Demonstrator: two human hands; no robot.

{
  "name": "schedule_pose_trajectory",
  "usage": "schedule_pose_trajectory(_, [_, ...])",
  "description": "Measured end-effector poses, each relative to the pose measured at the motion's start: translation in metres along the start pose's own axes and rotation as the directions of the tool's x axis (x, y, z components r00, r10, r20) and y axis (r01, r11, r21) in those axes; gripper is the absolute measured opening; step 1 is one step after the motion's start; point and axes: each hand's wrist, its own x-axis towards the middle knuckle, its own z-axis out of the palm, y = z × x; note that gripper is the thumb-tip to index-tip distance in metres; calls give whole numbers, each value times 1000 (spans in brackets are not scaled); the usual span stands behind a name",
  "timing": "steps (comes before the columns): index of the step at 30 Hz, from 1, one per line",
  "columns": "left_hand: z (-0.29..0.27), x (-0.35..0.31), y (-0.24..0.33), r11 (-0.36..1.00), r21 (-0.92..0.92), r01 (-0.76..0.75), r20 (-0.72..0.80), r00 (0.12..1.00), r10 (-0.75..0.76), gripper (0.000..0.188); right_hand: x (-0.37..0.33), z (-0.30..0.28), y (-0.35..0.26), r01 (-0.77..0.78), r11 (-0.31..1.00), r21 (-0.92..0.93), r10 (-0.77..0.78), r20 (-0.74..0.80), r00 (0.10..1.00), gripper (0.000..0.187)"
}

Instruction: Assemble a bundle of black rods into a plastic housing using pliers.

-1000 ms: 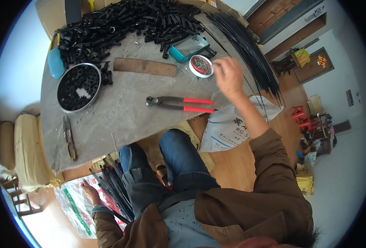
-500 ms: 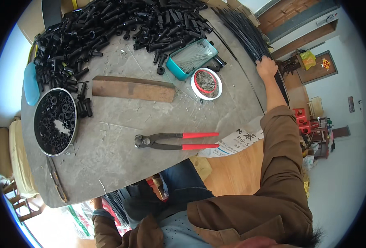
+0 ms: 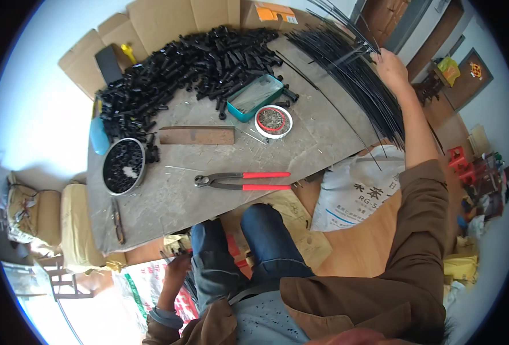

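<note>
At the table's far right corner, my right hand [image 3: 391, 69] is closed around some thin black rods [image 3: 346, 22], lifted above a fanned pile of similar rods [image 3: 346, 72]. Low beside my left knee is my left hand [image 3: 177, 270], fingers curled; dark thin ends show by it, but what it grips is unclear. Red-handled pincers [image 3: 243, 180] lie at the table's near edge. Behind them rest a rusty metal bar [image 3: 197, 135], a white bowl [image 3: 288, 127] of small metal bits and a teal box [image 3: 240, 110] of clear thin strips.
A large heap of black tubular parts [image 3: 174, 75] covers the back of the table [image 3: 174, 213], against cardboard [image 3: 168, 17]. At left stand a round metal pan [image 3: 142, 172] of black pieces and another pair of pliers [image 3: 117, 221]. A white sack [image 3: 346, 201] stands at right.
My right hand has gone up and away, raising some rods off the pile, which now spreads out. My left hand has come up into fuller view beside my knee. The view has shifted.
</note>
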Motion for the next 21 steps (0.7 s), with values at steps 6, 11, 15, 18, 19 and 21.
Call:
schedule_pose_trajectory(6, [56,-37,223,889,-360,-284,547,708,448,51,-68,-99,-69,205,834,512,-231,-13,973,28])
schedule_pose_trajectory(11, [142,-46,342,590,-773,-233,295,690,660,70,-165,-121,-158,661,625,415,-579,-322,749,23])
schedule_pose_trajectory(15, [140,-46,377,463,-805,-370,-21,799,602,51,-228,-117,-184,642,632,435,-615,-222,756,22])
schedule_pose_trajectory(18, [116,-36,386,317,-792,-522,-256,755,603,42,-242,-82,-190,602,490,630,-580,-280,765,21])
schedule_pose_trajectory(19, [99,-29,389,252,-789,-560,-325,729,603,41,-244,-71,-194,561,332,758,-566,-315,762,20])
schedule_pose_trajectory(21, [45,-10,397,263,-832,-489,-132,634,762,38,-253,-93,-209,83,422,903,-599,209,773,18])
